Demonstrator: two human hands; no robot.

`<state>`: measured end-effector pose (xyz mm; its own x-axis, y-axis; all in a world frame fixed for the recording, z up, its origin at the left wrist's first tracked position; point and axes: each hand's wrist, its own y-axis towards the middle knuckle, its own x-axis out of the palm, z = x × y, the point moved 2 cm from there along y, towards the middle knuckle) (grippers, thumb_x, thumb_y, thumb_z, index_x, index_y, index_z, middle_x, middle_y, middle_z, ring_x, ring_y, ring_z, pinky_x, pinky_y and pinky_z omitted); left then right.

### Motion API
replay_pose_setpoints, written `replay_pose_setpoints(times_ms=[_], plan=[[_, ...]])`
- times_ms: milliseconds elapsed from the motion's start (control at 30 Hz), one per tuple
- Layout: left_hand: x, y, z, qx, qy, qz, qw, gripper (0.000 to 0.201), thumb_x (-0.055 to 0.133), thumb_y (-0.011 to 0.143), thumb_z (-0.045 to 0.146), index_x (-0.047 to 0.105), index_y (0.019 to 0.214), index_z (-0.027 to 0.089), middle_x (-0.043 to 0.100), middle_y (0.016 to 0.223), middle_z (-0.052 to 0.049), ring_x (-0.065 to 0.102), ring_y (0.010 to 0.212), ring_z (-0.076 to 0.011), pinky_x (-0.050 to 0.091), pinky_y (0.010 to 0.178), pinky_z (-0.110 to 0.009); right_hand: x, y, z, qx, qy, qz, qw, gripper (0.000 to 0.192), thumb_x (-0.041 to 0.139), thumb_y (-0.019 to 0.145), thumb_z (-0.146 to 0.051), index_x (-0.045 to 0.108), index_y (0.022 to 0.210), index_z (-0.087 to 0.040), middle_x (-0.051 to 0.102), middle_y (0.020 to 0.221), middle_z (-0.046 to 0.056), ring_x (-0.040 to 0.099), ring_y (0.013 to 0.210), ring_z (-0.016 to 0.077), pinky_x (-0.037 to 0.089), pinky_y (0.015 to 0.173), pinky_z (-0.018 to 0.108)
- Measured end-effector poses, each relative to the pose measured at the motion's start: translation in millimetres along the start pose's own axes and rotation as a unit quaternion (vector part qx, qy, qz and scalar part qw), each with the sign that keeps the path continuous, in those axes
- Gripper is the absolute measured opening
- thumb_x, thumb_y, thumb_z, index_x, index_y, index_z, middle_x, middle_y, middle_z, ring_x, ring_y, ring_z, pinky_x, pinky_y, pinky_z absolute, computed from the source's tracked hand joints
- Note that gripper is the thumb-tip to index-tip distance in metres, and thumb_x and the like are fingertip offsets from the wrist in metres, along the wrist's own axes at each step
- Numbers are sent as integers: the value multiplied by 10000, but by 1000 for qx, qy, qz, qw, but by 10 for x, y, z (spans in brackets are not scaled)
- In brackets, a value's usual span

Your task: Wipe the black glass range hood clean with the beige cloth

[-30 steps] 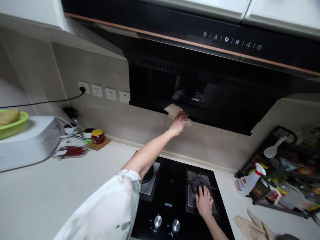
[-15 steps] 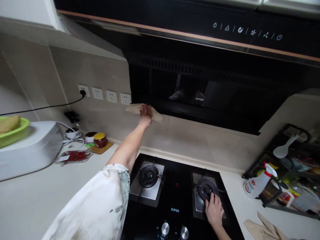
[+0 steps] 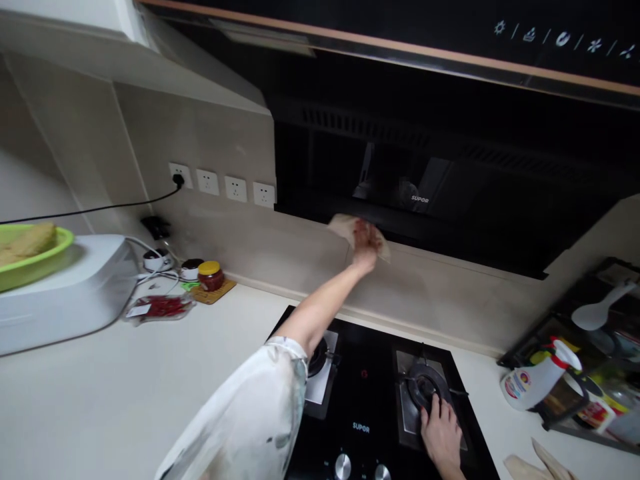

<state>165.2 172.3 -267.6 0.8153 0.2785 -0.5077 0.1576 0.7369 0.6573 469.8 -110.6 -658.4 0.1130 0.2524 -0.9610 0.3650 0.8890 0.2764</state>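
Note:
My left hand (image 3: 366,245) presses a beige cloth (image 3: 344,225) against the wall, just under the lower edge of the black range hood (image 3: 450,237). The cloth sticks out on both sides of the hand, which is slightly blurred. Lower down, my right hand (image 3: 443,430) rests on the right burner (image 3: 425,383) of the black gas hob (image 3: 370,400). Its fingers are spread over the front of the burner ring and hold nothing. My left forearm and white sleeve cover part of the left burner (image 3: 319,360).
A spray bottle (image 3: 537,380) and a dark rack (image 3: 550,420) with a white ladle (image 3: 597,310) stand at right. Another beige cloth (image 3: 525,469) lies in front. At left are a white appliance (image 3: 65,300), a yellow-lidded jar (image 3: 211,277) and a pack of red chillies (image 3: 163,307).
My left hand has slid to the right along the hood's lower edge with the cloth. My right hand stays on the burner. The view has shifted a little.

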Motion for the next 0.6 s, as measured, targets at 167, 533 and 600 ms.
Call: replay_pose_setpoints(times_ms=[167, 533, 600], plan=[[374, 62, 115, 99, 47, -93, 990, 593, 442, 1089, 117, 535, 1672, 171, 377, 1791, -157, 150, 1743, -258, 84, 1455, -451, -46, -31, -6, 9, -17, -9, 1000, 666, 336, 1065, -398, 651, 1567, -93, 591, 1588, 252, 537, 1518, 403, 529, 1129, 580], [-837, 144, -1101, -47, 124, 1, 991, 693, 492, 1082, 200, 382, 1763, 132, 210, 1846, -183, 160, 1718, -437, 67, 1392, -739, -66, -71, 11, -1, -18, -10, 1000, 747, 255, 1067, -433, 612, 1607, -60, 580, 1606, 251, 517, 1525, 415, 527, 1116, 592], [-1119, 111, -1235, -92, 138, 61, 984, 747, 424, 1097, 208, 219, 1803, 75, 66, 1867, -184, 75, 1737, -406, 32, 1402, -718, -69, -77, 14, -3, -16, -12, 1000, 751, 245, 1077, -436, 602, 1611, -47, 571, 1612, 255, 508, 1527, 418, 522, 1119, 587]])
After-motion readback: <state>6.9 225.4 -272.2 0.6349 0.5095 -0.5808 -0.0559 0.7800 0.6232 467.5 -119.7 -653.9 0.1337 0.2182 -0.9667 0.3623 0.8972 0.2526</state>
